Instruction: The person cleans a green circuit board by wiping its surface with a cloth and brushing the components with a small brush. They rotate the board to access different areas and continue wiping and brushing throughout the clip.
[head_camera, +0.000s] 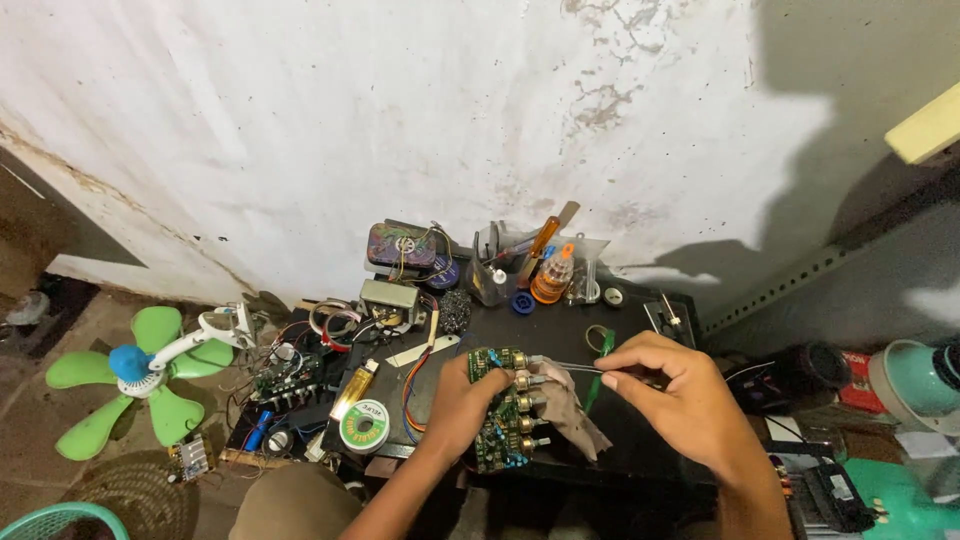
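Fingers of the left hand (462, 398) are gripping a green circuit board (503, 412) over the black table (560, 325). The right hand (672, 392) is pinching thin tweezers (572, 367), their tip touching the board's top edge beside a crumpled cloth (572, 412).

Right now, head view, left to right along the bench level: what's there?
Green fan → solder spool → left hand → green circuit board → right hand → green mat.

Dim, sharp, heavy shadow at right
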